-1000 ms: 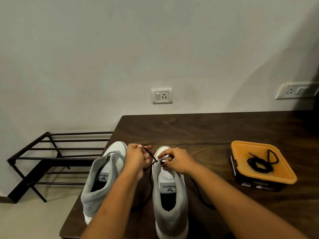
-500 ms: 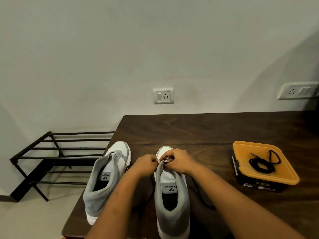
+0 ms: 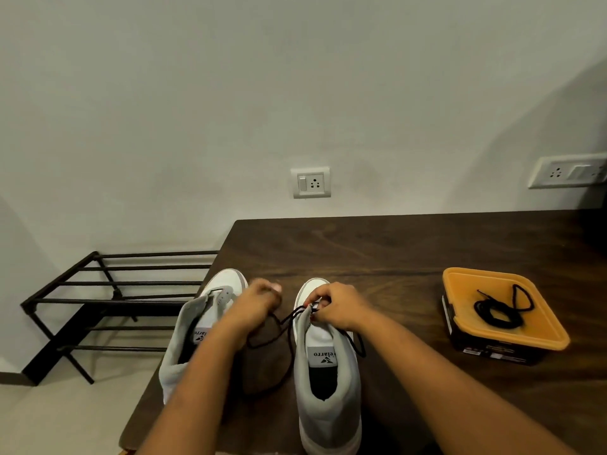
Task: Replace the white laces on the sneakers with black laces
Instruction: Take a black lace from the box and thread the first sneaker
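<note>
Two grey and white sneakers stand on the dark wooden table, toes pointing away from me. The left sneaker (image 3: 187,339) is partly behind my left forearm. At the front eyelets of the right sneaker (image 3: 323,366), my right hand (image 3: 335,307) pinches the upper and a black lace (image 3: 289,326). My left hand (image 3: 259,303) grips the same lace between the shoes and holds it out to the left. The lace trails down in loops between the sneakers and also beside the right shoe. A second black lace (image 3: 499,311) lies coiled on the orange lid.
An orange-lidded black box (image 3: 538,326) sits on the table (image 3: 394,251) to the right. A black metal shoe rack (image 3: 108,300) stands on the floor left of the table. Wall sockets (image 3: 311,182) are mounted on the wall behind.
My left hand has moved left, away from the right sneaker's eyelets, drawing the black lace out with it. My right hand stays at the front of the shoe.
</note>
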{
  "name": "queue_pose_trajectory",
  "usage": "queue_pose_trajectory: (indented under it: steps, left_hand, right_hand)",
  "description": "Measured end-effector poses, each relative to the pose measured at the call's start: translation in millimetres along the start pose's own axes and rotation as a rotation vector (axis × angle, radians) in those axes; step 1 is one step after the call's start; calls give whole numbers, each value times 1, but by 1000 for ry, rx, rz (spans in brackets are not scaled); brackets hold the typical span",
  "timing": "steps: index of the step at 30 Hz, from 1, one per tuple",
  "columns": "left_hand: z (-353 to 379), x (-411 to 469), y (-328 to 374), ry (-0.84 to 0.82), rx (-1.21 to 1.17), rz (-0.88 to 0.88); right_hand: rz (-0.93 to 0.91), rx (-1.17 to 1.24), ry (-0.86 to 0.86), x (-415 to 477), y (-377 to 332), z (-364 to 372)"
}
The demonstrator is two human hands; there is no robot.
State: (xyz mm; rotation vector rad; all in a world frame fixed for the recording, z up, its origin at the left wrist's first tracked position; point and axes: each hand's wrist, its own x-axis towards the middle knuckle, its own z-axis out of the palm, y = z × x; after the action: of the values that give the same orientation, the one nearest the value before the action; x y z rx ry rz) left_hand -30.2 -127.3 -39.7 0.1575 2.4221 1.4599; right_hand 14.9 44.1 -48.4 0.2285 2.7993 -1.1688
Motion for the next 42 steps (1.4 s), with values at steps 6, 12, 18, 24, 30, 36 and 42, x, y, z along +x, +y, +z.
queue_pose_trajectory:
  steps: [6, 12, 18, 24, 30, 36, 42]
  left_hand:
    - [35, 3, 4, -168, 413, 25]
    - [18, 2, 25, 165, -580, 20]
    - [-36, 2, 15, 359, -1324, 33]
    - [-50, -1, -4, 347, -462, -25]
    - [-21, -17, 9, -142, 892, -38]
    - [19, -14, 7, -381, 903, -117]
    - [24, 3, -4, -250, 701, -52]
  right_hand:
    - [18, 22, -8, -1, 0, -1]
    - [11, -23, -29, -3, 0, -4]
    - [39, -31, -15, 0, 2, -3]
    - [52, 30, 1, -1, 2, -4]
    - [62, 19, 36, 2, 3, 0]
    - [67, 100, 26, 3, 8, -6]
    - [152, 368, -7, 3, 24, -20]
